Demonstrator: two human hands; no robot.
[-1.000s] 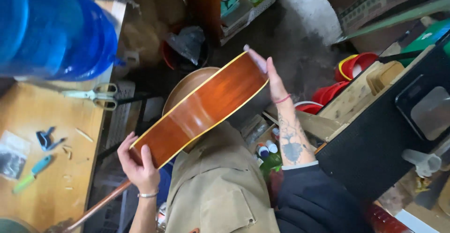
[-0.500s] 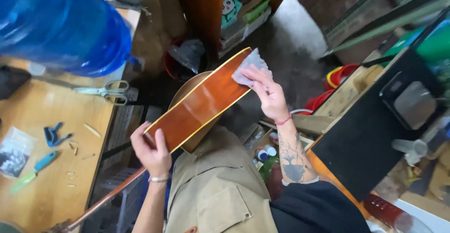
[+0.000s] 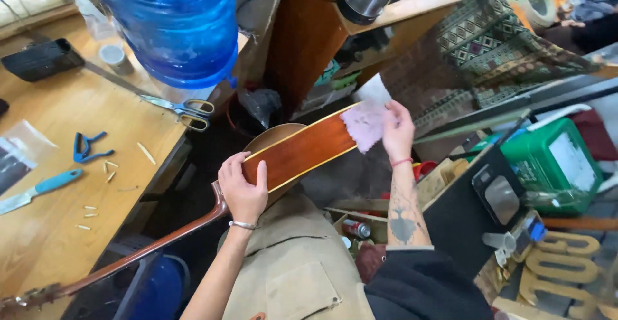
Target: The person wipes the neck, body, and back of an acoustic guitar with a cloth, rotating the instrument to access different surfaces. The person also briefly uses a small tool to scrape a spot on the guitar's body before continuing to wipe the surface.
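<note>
A reddish-brown acoustic guitar (image 3: 302, 152) with pale edge binding lies on its side across my lap, its neck running down to the lower left. My left hand (image 3: 243, 188) grips the body near the waist, fingers over the side. My right hand (image 3: 396, 130) presses a pale pinkish sheet of abrasive paper (image 3: 364, 123) against the far end of the guitar's side. A bracelet sits on each wrist, and my right forearm bears a tattoo.
A wooden workbench (image 3: 58, 185) at left carries scissors (image 3: 183, 109), a blue clamp (image 3: 87, 146), a teal-handled knife (image 3: 38, 188) and wood slivers. A big blue water bottle (image 3: 174, 24) stands above it. A green box (image 3: 557, 162) and cluttered shelves crowd the right.
My right hand has moved from the guitar's end edge onto its side, now pressing the paper flat there. The view has tilted up and my left hand stays on the body.
</note>
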